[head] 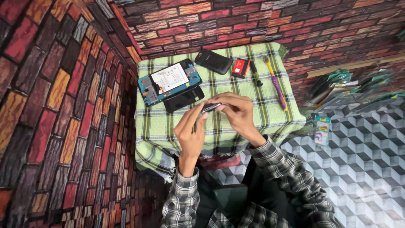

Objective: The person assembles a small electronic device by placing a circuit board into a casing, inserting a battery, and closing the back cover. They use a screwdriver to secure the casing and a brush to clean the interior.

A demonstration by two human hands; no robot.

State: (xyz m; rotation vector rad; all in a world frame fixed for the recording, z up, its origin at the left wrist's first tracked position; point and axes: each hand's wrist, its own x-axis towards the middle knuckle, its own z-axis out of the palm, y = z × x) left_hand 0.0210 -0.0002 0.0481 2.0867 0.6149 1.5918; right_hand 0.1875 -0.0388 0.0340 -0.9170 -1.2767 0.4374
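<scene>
Phone (212, 107) lay edge-on, lengthwise between both hands, left hand (190, 134) and right hand (238, 114) pinching its ends, just below the opened tablet (168, 81).

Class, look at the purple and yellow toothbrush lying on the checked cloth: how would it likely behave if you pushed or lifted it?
The toothbrush is thin plastic, so probably light. Its long straight handle looks fairly stiff. Lying flat on the soft checked cloth, it would likely drag or pivot rather than roll.
</scene>
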